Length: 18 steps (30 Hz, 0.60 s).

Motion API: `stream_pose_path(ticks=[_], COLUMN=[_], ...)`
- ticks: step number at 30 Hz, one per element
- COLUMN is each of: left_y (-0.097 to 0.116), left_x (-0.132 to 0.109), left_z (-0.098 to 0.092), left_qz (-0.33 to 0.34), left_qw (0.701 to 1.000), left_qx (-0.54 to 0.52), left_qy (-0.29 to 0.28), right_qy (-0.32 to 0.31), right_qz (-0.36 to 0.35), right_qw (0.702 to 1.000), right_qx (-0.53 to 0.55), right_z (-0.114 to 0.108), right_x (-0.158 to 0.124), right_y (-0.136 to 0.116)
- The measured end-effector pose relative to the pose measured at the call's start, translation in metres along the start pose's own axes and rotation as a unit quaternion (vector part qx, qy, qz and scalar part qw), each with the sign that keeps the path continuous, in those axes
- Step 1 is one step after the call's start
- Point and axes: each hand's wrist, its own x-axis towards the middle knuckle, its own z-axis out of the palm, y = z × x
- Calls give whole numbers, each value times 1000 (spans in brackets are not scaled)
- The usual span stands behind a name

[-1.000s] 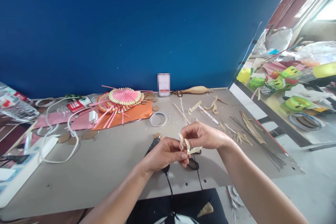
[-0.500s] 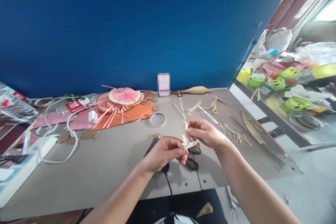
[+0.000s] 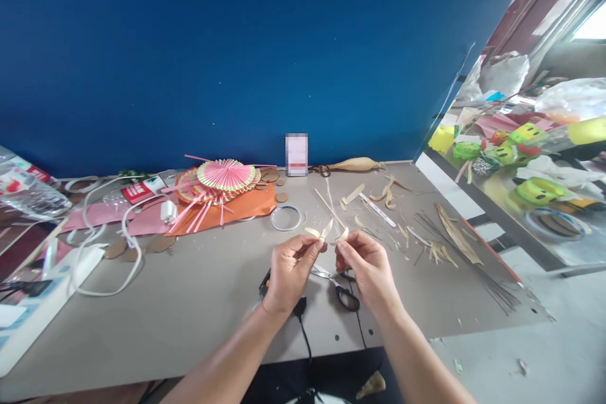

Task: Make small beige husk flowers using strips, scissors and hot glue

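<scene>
In front of me, my left hand (image 3: 291, 268) pinches a small cluster of pale husk petals (image 3: 326, 230) between thumb and fingertips, with the petals spreading upward. Close beside it, my right hand (image 3: 372, 268) is closed on a separate curved piece of pale husk (image 3: 341, 237). The two pieces are very near each other; whether they touch I cannot tell. Beneath my hands lie black-handled scissors (image 3: 348, 298), their blades partly showing. A black tool (image 3: 265, 283) is mostly hidden behind my left hand, and a black plug-like piece with a cord (image 3: 300, 307) lies below.
Husk scraps (image 3: 389, 192), thin dark stems (image 3: 492, 287) and a marker-like stick (image 3: 379, 210) lie to the right. A wire coil (image 3: 285, 218) and pink paper fan (image 3: 227, 175) sit further back. A power strip (image 3: 52, 309) with white cables is at left. A blue partition (image 3: 284, 44) rises behind.
My right hand has come down, level with my left, bringing its husk piece beside the cluster. My left hand has turned and moved slightly up and left, uncovering the scissor blades.
</scene>
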Motion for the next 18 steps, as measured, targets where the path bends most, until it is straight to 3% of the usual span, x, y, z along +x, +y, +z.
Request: stream_pose_path(ticks=[7, 12, 18], left_y=[-3, -6, -8], left_x=[-1, -3, -5], left_z=[3, 4, 2], left_qz=[63, 133, 160], left_qw=[996, 984, 975], left_qx=[49, 107, 143], left_qy=[34, 48, 51], right_qy=[14, 37, 25], right_qz=[-28, -39, -44], right_qw=[998, 998, 999], right_qx=[-58, -42, -21], right_z=[6, 13, 18], right_x=[-3, -5, -8], right_y=[-2, 2, 6])
